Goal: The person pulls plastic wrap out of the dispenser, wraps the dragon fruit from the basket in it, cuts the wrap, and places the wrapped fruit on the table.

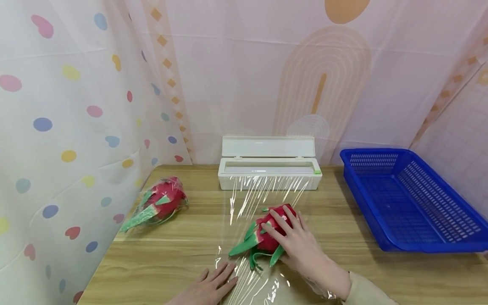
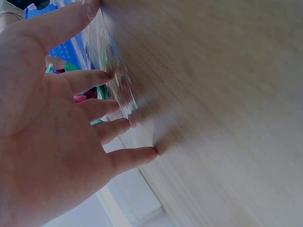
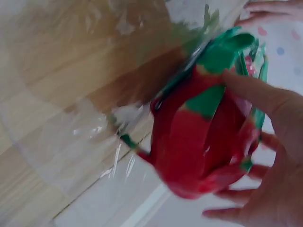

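Note:
A red dragon fruit (image 1: 267, 243) with green leafy scales lies on a sheet of cling film (image 1: 244, 212) near the middle of the table. My right hand (image 1: 301, 245) grips it from the right, thumb on one side and spread fingers over the other, as the right wrist view shows. Lower left of the fruit, my left hand (image 1: 211, 286) rests with straight, spread fingers at the film's left edge. Its fingertips (image 2: 120, 124) touch the film and tabletop. The film runs out of a white dispenser box (image 1: 244, 183) whose lid stands raised.
At the table's left edge lies another dragon fruit (image 1: 167, 201), wrapped in clear film. A blue plastic basket (image 1: 366, 212) with perforated sides stands on the right. Patterned curtains (image 1: 236, 84) hang behind and to the left of the wooden table (image 1: 152, 262).

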Available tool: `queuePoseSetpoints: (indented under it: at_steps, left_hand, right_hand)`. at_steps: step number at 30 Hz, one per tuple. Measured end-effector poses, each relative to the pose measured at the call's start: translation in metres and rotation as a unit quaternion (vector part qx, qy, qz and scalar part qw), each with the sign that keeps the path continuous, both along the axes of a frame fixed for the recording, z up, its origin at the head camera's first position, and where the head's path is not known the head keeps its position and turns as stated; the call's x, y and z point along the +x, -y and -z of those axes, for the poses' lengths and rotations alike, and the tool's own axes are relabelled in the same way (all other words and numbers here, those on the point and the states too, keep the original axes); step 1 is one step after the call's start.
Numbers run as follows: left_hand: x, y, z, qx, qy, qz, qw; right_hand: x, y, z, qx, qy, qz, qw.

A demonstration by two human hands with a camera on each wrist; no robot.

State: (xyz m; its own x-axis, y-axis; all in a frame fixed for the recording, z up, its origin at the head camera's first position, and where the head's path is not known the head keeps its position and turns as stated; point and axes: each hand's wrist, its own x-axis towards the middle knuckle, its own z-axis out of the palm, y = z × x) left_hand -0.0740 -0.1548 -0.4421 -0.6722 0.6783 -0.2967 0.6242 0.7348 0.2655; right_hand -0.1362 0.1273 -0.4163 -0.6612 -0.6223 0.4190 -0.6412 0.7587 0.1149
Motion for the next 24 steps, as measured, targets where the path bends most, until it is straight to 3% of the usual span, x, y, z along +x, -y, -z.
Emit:
queuePoseSetpoints:
  at_steps: [6, 16, 24]
  left_hand:
    - [0.000, 0.001, 0.003, 0.005, -0.021, 0.008, 0.9997]
    - [0.000, -0.001, 0.000, 0.011, -0.004, -0.005, 0.9999]
    - [-0.001, -0.003, -0.002, 0.000, 0.025, -0.014, 0.9996]
  right_hand:
    - [0.000, -0.020, -0.006, -0.020, 0.033, -0.063, 0.9973]
    - [0.011, -0.052, -0.003, -0.030, -0.027, -0.151, 0.9877]
    - [0.024, -0.072, 0.003, -0.015, -0.042, -0.174, 0.9837]
